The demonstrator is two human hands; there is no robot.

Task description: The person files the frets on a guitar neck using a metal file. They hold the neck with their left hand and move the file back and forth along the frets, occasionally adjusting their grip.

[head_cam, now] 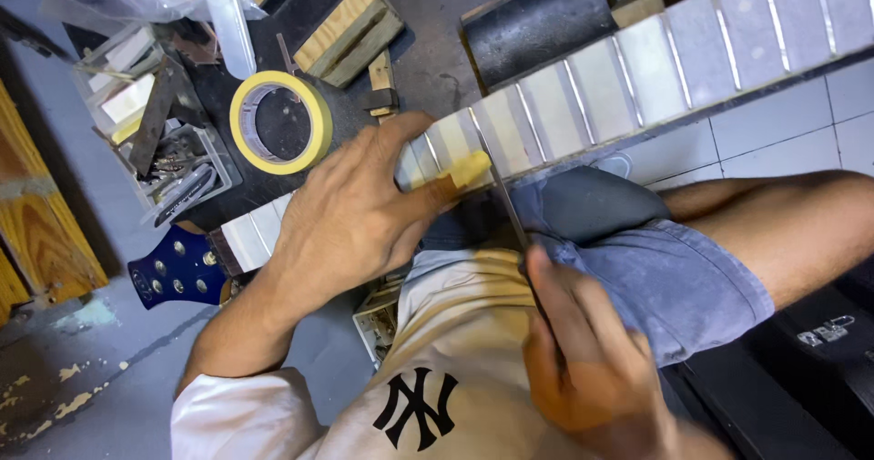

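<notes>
A guitar neck [628, 69] lies across my lap, its fretboard covered in pale tape strips between metal frets. Its blue headstock [173, 269] with tuning pegs points to the lower left. My left hand [350, 214] grips the neck near the low frets, the thumb tip wrapped in yellow tape pressing beside a fret. My right hand [583, 360] holds a thin metal file [505, 201] whose tip rests on a fret next to the left thumb.
A roll of yellow masking tape [280, 121] lies on a dark mat behind the neck. A clear tray of metal tools [168, 155] sits to the left, wooden blocks [350, 28] at the back. A black case [801, 351] is at the right. The floor is tiled.
</notes>
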